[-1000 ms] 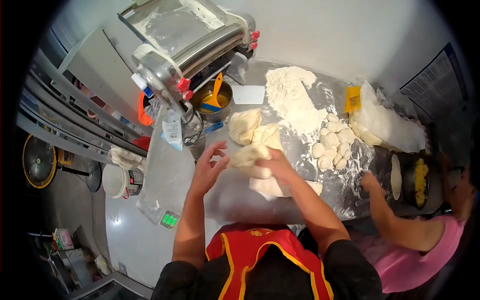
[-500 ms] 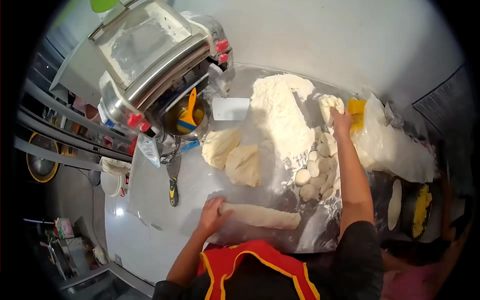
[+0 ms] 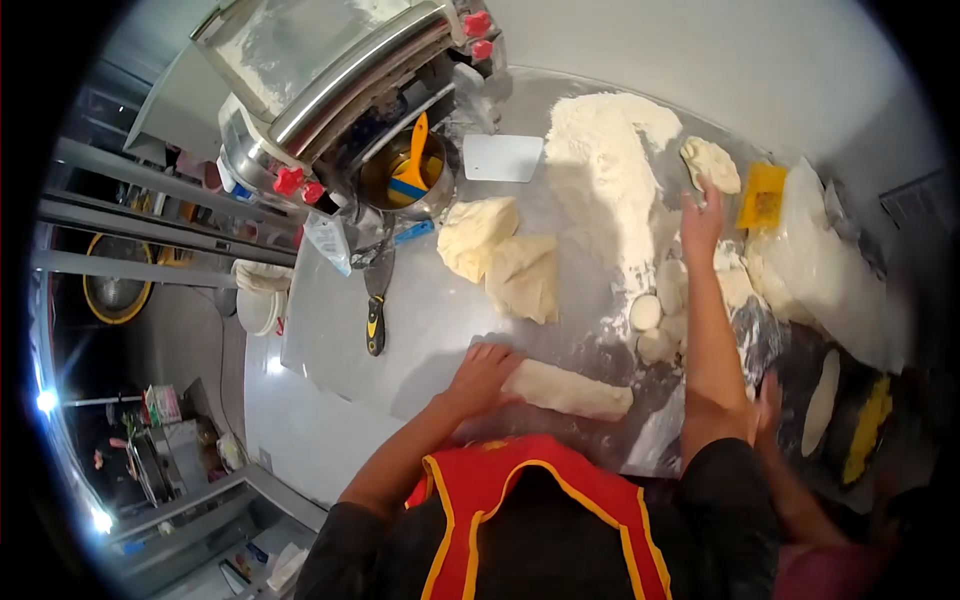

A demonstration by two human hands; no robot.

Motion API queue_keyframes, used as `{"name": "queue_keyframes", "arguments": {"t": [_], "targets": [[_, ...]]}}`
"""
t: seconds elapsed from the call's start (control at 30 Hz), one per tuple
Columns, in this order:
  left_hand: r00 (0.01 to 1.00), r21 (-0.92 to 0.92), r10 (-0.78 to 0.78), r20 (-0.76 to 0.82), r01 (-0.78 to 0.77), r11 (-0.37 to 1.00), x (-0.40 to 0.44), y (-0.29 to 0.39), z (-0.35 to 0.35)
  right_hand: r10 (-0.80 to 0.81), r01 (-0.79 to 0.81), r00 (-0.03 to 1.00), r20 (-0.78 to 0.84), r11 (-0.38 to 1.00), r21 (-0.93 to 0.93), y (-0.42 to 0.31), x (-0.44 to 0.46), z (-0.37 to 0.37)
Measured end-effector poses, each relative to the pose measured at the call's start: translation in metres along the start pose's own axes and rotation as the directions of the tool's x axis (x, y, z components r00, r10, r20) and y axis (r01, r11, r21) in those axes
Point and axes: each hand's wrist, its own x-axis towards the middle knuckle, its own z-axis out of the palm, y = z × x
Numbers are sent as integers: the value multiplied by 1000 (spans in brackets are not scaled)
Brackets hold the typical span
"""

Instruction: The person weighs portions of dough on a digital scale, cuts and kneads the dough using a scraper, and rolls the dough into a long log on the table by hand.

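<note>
A thick dough roll (image 3: 568, 391) lies near the table's front edge. My left hand (image 3: 485, 375) rests over its left end, fingers spread. At the back right, a pale dough lump (image 3: 712, 165) sits on the metal table, and my right hand (image 3: 703, 215) is just in front of it, fingers apart, the tips at its lower edge. Two larger dough pieces (image 3: 523, 280) lie side by side at mid-table. Round dough balls (image 3: 646, 312) are partly hidden by my right forearm.
Roller machine (image 3: 360, 75), pot with orange brush (image 3: 418, 160), white scraper (image 3: 503, 158) and a yellow-black handled spatula (image 3: 375, 325) stand left. Flour (image 3: 610, 150) covers the back. A plastic bag (image 3: 825, 265) lies right; a co-worker's hand (image 3: 768, 405) is beside my right arm.
Since one second ago, my right hand has gone to the back right and put down a dough lump there, its fingers now open. My left hand has moved onto the roll. The view has shifted.
</note>
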Motion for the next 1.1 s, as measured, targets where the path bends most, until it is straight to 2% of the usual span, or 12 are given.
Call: {"name": "queue_keyframes", "arguments": {"t": [0.07,0.13,0.27,0.4,0.43,0.5,0.6,0.73,0.9,1.0,1.07,1.1], "targets": [[996,-21,-22,81,24,999,1,-4,4,59,-58,998,-4,991,117,-35,-50,-16],[994,-46,-3,110,8,999,2,-9,7,76,-82,995,68,992,94,-71,-105,-33],[997,-51,74,-17,-75,996,-5,-11,18,-121,148,968,220,983,-107,-89,-230,-40],[992,-121,82,-92,-93,988,-14,-20,36,-129,267,890,437,925,-272,-116,-312,-43],[979,-121,102,-178,-125,985,-20,-21,39,-129,316,865,485,891,-325,-121,-326,-40],[928,-111,164,-334,-211,971,-31,-19,41,-135,315,865,483,896,-314,-130,-344,-39],[911,-45,212,-354,-243,969,-48,-12,39,-178,329,897,405,881,-340,-140,-361,-50],[906,-108,189,-380,-247,963,-62,4,30,-218,347,910,354,867,-357,-158,-380,-67],[880,-200,354,-317,-427,882,-56,26,40,-205,308,909,364,917,-252,-155,-394,-72],[802,-16,294,-520,-353,936,-62,45,68,-263,371,896,359,886,-277,-140,-402,-67],[975,-498,160,-154,-217,840,-64,60,38,-270,448,840,471,835,-320,-146,-404,-60],[991,-522,102,-89,-134,843,-67,60,30,-287,424,846,449,873,-241,-136,-407,-57]]}}
